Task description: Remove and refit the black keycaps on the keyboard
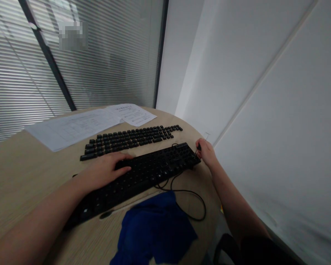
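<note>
A black keyboard point(143, 171) lies slanted across the round table, with many of its keycaps off. My left hand point(110, 167) rests on its upper left part, thumb and fingers spread. Just past the keyboard's right end, my right hand point(205, 151) is closed round a small dark tool with thin wire loops. Behind the keyboard, loose black keycaps point(129, 140) are laid out in rows on the tabletop.
Printed papers point(79, 127) lie at the back of the wooden table point(22, 176). In front of the keyboard are a blue cloth point(154, 228), a looped black cable point(204, 206) and a thin stick-like item point(106, 214). A white wall borders the right side.
</note>
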{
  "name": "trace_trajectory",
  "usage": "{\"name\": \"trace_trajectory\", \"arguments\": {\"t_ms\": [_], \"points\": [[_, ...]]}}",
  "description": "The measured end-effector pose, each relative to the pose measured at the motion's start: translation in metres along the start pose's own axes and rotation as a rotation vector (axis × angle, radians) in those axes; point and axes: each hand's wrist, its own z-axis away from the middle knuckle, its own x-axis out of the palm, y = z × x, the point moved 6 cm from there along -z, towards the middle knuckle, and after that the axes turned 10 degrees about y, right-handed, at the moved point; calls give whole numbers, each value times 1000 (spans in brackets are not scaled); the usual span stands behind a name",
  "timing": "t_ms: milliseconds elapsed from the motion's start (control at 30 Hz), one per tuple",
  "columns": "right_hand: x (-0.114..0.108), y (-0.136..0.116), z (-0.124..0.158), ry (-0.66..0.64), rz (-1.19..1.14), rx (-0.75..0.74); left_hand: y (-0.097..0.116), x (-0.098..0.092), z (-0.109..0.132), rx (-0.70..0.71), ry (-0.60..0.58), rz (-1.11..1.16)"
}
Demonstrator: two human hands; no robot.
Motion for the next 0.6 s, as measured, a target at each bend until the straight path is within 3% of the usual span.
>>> {"name": "trace_trajectory", "arguments": {"t_ms": [133,300,600], "points": [[-7,-1,1,108,159,-83,-3,2,-1,-9,-15,-11],[-7,-9,3,129,343,-198,-2,2,-1,-18,-39,-30],[-2,-12,0,72,438,-145,-7,4,-1,-34,-26,-6]]}}
